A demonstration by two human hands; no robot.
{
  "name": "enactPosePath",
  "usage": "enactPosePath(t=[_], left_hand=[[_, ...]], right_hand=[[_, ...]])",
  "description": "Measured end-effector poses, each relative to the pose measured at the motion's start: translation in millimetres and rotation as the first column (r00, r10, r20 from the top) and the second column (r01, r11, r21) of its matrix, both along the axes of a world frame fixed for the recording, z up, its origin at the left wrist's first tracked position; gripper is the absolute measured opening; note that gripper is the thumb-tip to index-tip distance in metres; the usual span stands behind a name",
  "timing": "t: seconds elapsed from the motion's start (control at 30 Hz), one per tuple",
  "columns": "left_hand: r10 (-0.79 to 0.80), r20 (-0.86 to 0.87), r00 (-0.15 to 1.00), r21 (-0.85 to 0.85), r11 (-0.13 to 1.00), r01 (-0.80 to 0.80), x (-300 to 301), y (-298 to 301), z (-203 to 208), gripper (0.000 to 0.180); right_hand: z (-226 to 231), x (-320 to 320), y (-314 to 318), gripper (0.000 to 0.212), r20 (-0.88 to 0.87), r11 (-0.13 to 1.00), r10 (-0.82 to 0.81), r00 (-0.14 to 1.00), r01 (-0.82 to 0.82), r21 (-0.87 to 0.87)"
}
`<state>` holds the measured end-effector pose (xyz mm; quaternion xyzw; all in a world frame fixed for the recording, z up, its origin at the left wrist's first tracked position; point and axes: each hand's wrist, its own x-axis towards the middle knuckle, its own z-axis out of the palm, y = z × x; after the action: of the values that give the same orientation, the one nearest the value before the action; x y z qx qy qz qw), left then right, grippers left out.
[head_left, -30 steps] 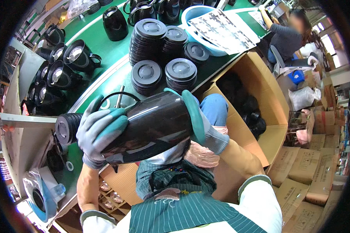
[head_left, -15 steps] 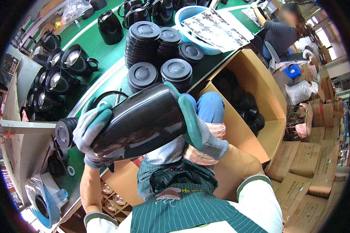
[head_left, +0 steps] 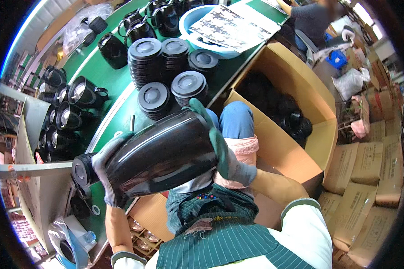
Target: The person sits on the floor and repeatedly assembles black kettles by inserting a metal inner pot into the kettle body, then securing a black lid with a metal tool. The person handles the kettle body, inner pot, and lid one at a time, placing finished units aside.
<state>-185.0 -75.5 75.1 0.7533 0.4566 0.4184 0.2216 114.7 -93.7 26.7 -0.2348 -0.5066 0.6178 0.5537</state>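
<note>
A glossy black jug body (head_left: 164, 154) lies on its side in the air over my lap, tilted up toward the right. Around its left end wraps my left hand (head_left: 107, 163), in a grey and green work glove. My right hand (head_left: 223, 154), gloved likewise, grips the right end with its green palm side against the rim. No handle of the jug shows now. Just beyond it on the green table stand stacks of round black lids (head_left: 153, 97). Another stack of black lids (head_left: 82, 169) lies close to my left hand.
Black jugs with shiny insides (head_left: 72, 115) crowd the left; more upright jugs (head_left: 113, 50) stand farther back. A blue basin (head_left: 191, 22) carries a patterned sheet (head_left: 233, 28). An open carton (head_left: 321, 107) of black parts is at my right, beside stacked boxes (head_left: 359, 193). Beyond sits another person.
The jug has been turned in my hands, so its handle no longer shows. My left hand has shifted on its end. The view has swung slightly.
</note>
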Motion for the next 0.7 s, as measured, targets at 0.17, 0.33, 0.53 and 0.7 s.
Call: enactPosePath(t=[0.17,0.33,0.53,0.7], left_hand=[[-0.068,-0.328,0.942,0.223,0.964,0.147,33.3,13.3,44.7,0.031],[0.047,0.228,0.973,-0.316,0.948,0.029,-3.2,13.4,-42.8,0.035],[0.251,0.535,0.807,-0.655,0.726,0.209,-23.9,-25.3,-112.5,0.039],[0.165,0.475,0.865,-0.513,0.85,0.119,-26.8,-15.5,-91.2,0.042]], right_hand=[[-29.0,21.5,-14.8,0.074,0.02,0.978,0.017,1.0,-0.012,-0.208],[15.5,23.2,-22.9,0.078,0.35,0.88,-0.385,0.854,0.226,0.417],[52.4,42.5,-6.3,0.092,0.482,0.732,-0.535,0.694,0.095,0.675],[48.4,27.3,-22.6,0.096,0.344,0.712,-0.544,0.765,0.204,0.672]])
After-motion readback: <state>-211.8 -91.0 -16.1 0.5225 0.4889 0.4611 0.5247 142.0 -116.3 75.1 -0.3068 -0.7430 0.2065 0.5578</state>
